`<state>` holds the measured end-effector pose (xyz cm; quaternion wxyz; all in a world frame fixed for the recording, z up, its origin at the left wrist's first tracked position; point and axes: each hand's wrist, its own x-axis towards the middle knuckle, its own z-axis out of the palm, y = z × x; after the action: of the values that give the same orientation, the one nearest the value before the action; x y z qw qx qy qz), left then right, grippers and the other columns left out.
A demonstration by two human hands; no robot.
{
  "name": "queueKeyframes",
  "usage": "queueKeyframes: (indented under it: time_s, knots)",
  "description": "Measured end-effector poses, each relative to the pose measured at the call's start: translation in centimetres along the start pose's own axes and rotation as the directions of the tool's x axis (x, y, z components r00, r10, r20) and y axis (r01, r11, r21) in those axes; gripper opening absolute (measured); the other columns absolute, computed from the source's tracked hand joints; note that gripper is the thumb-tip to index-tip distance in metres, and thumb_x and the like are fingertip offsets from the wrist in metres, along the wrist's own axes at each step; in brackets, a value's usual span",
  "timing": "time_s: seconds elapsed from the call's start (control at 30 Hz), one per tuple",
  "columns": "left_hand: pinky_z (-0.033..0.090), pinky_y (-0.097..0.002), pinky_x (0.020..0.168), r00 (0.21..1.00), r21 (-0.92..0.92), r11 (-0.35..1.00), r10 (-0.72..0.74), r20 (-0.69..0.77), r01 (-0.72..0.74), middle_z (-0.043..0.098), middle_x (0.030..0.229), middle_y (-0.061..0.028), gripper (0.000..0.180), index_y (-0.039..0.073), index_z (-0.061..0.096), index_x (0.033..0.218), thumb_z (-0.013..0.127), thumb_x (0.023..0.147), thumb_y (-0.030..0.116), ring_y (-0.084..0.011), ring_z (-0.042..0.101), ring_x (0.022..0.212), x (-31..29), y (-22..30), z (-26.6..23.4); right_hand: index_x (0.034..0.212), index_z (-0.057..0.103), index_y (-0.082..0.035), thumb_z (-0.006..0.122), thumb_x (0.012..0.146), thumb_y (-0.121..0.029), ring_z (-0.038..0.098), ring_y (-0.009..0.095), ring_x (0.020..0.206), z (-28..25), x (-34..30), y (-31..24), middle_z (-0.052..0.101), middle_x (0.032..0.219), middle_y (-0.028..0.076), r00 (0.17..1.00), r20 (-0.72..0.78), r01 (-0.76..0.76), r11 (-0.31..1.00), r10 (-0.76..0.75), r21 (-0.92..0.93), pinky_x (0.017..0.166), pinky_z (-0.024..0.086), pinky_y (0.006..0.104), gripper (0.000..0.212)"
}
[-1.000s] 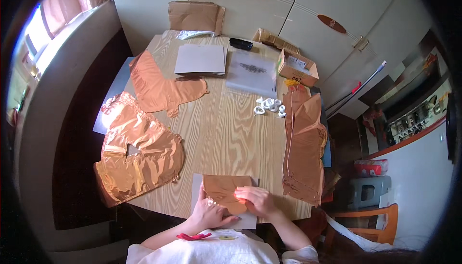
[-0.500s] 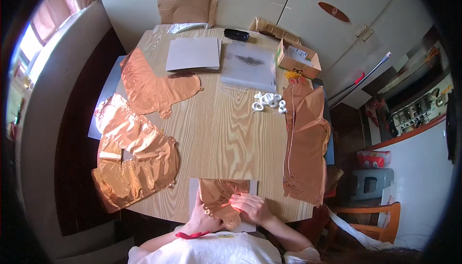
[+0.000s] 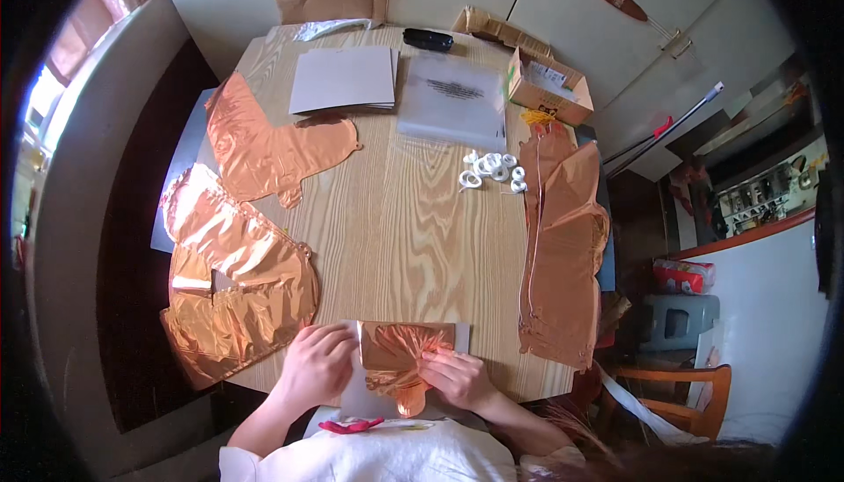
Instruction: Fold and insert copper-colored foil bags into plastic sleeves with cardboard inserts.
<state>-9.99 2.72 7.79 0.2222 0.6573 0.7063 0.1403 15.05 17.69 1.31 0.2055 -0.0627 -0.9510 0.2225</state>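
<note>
Copper foil (image 3: 385, 346) pinched by right hand (image 3: 457, 380), laid over grey card (image 3: 358, 401) at near edge of tabletop (image 3: 422, 258), left hand (image 3: 317, 364) held beside the foil, fingers bent, whether anything is gripped cannot be told.

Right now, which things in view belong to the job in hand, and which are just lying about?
Seemingly in the job:
copper foil piece, gripped by the right hand
grey board beneath it, beside the left hand
probably the other copper foil

Seemingly just lying about:
black case
grey stool
wooden chair
</note>
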Motion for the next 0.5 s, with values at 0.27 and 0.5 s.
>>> queueKeyframes:
  time_s: [0.27, 0.5]
  knots:
    - [0.022, -0.0459, 0.119, 0.938, 0.113, 0.932, 0.339, 0.068, -0.345, 0.039, 0.155, -0.0075, 0.064, 0.008, 0.038, 0.149, 0.043, 0.099, 0.047, -0.0242, 0.033, 0.145, 6.9, 0.4, 4.7, 0.09, 0.071, -0.011, 0.068, 0.079, -0.018, 0.07, 0.021, 0.098, -0.6, 0.8, -0.4, 0.072, 0.096, 0.005, 0.999, 0.015, 0.038, 0.999, -0.037, -0.039, 0.089, 0.056, 0.037, 0.013]
    - [0.018, -0.0494, 0.12, 0.944, 0.196, 0.924, 0.316, 0.1, -0.33, 0.04, 0.155, -0.0001, 0.062, 0.016, 0.038, 0.151, 0.037, 0.1, 0.052, -0.0213, 0.034, 0.144, 7.0, 0.2, 4.8, 0.099, 0.07, -0.005, 0.065, 0.087, -0.019, 0.069, 0.025, 0.101, -0.9, 0.3, 0.1, 0.072, 0.1, 0.009, 1.0, 0.024, -0.005, 0.984, 0.0, 0.179, 0.094, 0.054, 0.0404, 0.019]
